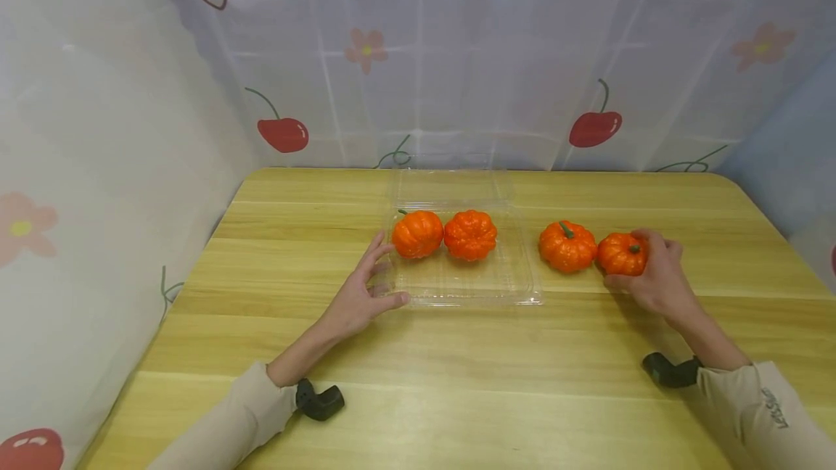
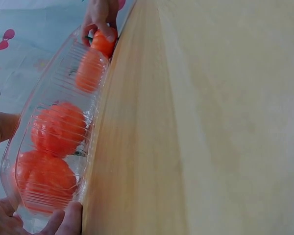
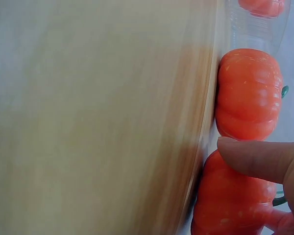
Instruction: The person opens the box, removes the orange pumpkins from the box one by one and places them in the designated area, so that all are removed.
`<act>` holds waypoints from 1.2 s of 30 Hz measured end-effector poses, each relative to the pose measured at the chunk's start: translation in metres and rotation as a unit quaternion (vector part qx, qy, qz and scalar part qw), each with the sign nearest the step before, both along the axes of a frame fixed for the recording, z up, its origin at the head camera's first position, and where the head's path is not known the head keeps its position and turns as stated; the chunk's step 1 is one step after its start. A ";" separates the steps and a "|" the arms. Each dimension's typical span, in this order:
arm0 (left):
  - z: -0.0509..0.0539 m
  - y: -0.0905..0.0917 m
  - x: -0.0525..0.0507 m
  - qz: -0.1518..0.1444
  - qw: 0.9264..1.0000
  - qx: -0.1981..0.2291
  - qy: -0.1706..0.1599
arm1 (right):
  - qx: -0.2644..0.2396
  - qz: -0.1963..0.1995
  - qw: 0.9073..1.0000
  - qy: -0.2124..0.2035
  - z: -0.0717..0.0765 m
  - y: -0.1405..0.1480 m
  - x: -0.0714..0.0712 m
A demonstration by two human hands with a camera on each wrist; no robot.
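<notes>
A clear plastic container [image 1: 470, 289] lies on the table with its lid [image 1: 451, 187] folded open behind it. In it, side by side, sit two orange toy pumpkins, the left pumpkin [image 1: 418, 235] with a green stem showing and the right pumpkin [image 1: 470, 236]. My left hand [image 1: 355, 299] holds the container's front left corner, thumb at the front rim and fingers along the left side. To the container's right, a third pumpkin [image 1: 567, 246] stands on the table. My right hand [image 1: 660, 274] grips a fourth pumpkin [image 1: 622, 254] between thumb and fingers, close beside the third.
The wooden table [image 1: 490, 383] ends at a patterned curtain [image 1: 457, 56] at the back, and a pale curtain [image 1: 117, 129] hangs along the left. Black wrist devices [image 1: 320, 401] sit at both sleeves.
</notes>
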State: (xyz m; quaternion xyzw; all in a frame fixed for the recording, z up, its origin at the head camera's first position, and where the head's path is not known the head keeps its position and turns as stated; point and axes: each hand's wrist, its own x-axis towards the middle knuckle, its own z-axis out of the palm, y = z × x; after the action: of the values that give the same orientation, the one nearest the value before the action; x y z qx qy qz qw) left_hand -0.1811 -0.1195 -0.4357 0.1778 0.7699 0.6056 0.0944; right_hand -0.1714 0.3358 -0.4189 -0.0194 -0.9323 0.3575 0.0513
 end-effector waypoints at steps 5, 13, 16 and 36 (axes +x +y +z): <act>0.001 0.001 0.000 -0.002 1.000 0.000 -0.002 | 0.005 0.006 1.000 0.003 -0.002 0.002 0.000; 0.000 0.002 -0.001 -0.005 1.000 -0.002 -0.001 | 0.001 0.011 1.000 -0.001 0.000 0.002 0.002; -0.001 0.002 -0.001 -0.004 1.000 -0.003 0.000 | -0.003 0.011 1.000 0.002 0.000 0.001 0.002; -0.001 0.000 -0.002 0.002 1.000 -0.005 0.000 | 0.010 0.014 0.998 0.063 0.012 -0.008 0.011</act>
State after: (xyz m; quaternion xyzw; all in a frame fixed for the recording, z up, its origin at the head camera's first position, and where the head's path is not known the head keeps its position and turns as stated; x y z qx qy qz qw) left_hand -0.1835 -0.1193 -0.4370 0.1762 0.7730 0.6022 0.0939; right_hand -0.1600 0.3277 -0.4067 0.0163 -0.9309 0.3493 0.1053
